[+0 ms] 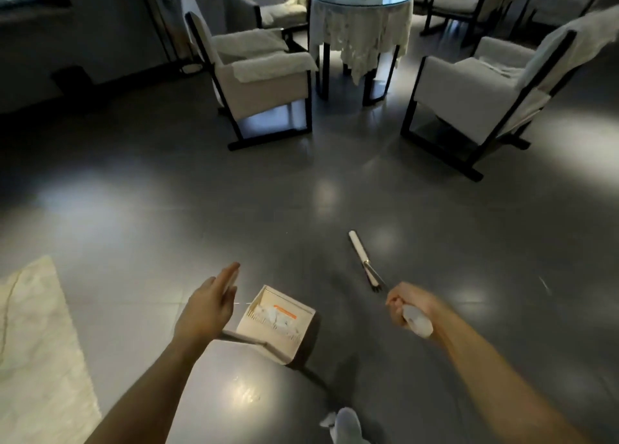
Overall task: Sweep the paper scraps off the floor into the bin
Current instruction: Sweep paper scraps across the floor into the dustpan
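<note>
A white box-shaped dustpan (303,335) with comb teeth stands on the dark floor and holds white paper scraps (273,316) and an orange-marked piece. Its handle (244,339) runs back to the lower left, passing under my left hand (207,304). That hand hovers open with straight fingers, just left of the pan. My right hand (407,304) is closed around a white handle (418,323). A white rod with a metal fork (363,261) reaches from that fist out over the floor. A small white scrap (326,422) lies by my shoe (348,425).
A pale rug (37,350) covers the floor at the left. Ahead stand a white armchair (264,82), a round glass table with a lace cloth (361,28) and another armchair (475,88). Bare dark floor lies between them and me.
</note>
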### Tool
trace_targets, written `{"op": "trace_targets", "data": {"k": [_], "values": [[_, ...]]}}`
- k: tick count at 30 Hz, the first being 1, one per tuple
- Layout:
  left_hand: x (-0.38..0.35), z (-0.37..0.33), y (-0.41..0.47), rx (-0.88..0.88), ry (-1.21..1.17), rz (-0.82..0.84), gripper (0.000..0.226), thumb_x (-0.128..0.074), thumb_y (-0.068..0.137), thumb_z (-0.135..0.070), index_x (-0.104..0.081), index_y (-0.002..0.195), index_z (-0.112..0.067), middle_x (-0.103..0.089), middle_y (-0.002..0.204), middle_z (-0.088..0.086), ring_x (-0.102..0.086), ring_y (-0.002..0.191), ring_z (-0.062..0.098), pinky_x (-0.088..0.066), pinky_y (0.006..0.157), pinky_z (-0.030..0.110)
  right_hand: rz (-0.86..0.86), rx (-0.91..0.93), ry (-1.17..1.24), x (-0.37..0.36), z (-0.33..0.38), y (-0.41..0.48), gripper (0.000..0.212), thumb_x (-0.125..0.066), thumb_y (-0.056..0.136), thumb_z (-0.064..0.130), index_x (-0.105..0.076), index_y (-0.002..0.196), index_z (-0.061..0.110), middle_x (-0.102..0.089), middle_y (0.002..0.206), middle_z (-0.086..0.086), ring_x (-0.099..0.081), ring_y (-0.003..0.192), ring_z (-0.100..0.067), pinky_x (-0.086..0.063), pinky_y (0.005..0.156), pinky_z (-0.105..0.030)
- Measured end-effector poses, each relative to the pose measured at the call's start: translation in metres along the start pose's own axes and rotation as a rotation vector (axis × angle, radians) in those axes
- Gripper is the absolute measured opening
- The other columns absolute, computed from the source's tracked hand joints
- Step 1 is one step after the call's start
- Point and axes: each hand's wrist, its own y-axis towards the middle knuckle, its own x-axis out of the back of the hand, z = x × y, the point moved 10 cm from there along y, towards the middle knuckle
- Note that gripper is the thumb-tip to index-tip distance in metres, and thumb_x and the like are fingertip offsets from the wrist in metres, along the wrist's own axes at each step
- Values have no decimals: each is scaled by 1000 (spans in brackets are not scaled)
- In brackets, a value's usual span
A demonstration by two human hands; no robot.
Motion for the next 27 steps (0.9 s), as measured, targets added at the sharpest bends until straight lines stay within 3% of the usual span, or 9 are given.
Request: {"op": "trace_targets", "data": {"k": [7,10,27], "values": [[49,18,145,102,11,-119,48,-44,97,-29,-31,143,-30,-58,125,8,-60,107,24,-49,87,33,125,-40,-99,-90,173,78,35,-33,93,-5,-35,63,13,-35,32,0,-32,20,-4,-27,25,-8],[65,25,179,114,-8,-124,48,-45,97,-26,-32,143,-28,-60,124,10,-60,106,25,-49,88,33,192,-45,-124,-131,208,101,31,-34,92,-5,-36,65,11,-37,34,-1,-34,22,-4,-28,26,-9],[263,217,574,285,9,-318,48,-51,95,-20,-38,141,-27,-62,123,10,-61,106,28,-48,89,36,376,-64,-320,-533,564,283,15,-44,85,-8,-44,86,7,-47,50,-5,-43,30,-6,-33,27,-14]]}}
